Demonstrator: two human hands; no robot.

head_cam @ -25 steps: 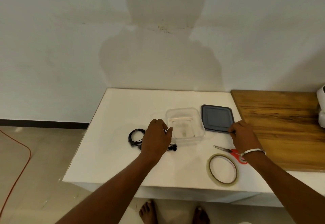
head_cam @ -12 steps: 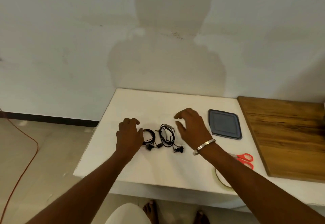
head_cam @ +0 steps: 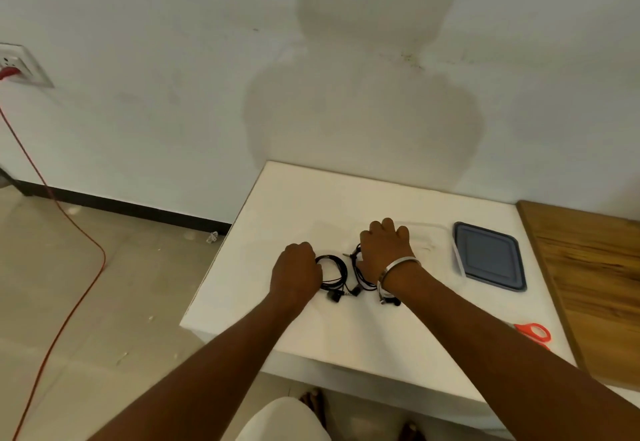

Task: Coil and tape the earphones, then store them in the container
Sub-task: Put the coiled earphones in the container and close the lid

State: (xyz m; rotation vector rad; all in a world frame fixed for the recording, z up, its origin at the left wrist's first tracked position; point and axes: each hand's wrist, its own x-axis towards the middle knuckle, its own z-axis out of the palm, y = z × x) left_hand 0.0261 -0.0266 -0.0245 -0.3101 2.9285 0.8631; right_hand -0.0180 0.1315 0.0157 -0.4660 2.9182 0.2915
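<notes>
My left hand (head_cam: 296, 272) is curled, knuckles up, against the left edge of one bundle of black earphones (head_cam: 333, 272). The fingertips are tucked under the palm, so I cannot tell whether my grip there has closed on the cord or only rests beside it. My right hand (head_cam: 382, 253) lies palm down over a second black bundle (head_cam: 360, 269), fingers bent over its far side; whether that grip has the cord is also hidden by the back of the hand. Both bundles lie on the white desk (head_cam: 346, 333), just beside each other, earbuds and plug trailing toward me.

The risk, as I judge it, is tangling. The loose ends of the two sets lie close, and lifting one bundle could drag the other or pull its loops apart. A careless lift would also let the coil spring open before any tape goes on.

Both forearms reach straight forward from the near edge, wrists low, a metal bangle (head_cam: 398, 266) on the right wrist. The clear container (head_cam: 427, 238) sits just beyond my right hand, hard to make out, with its dark lid (head_cam: 488, 255) to the right. The red-handled scissors (head_cam: 533, 333) lie near my right forearm beside the wooden board (head_cam: 595, 274). No tape roll shows.
</notes>
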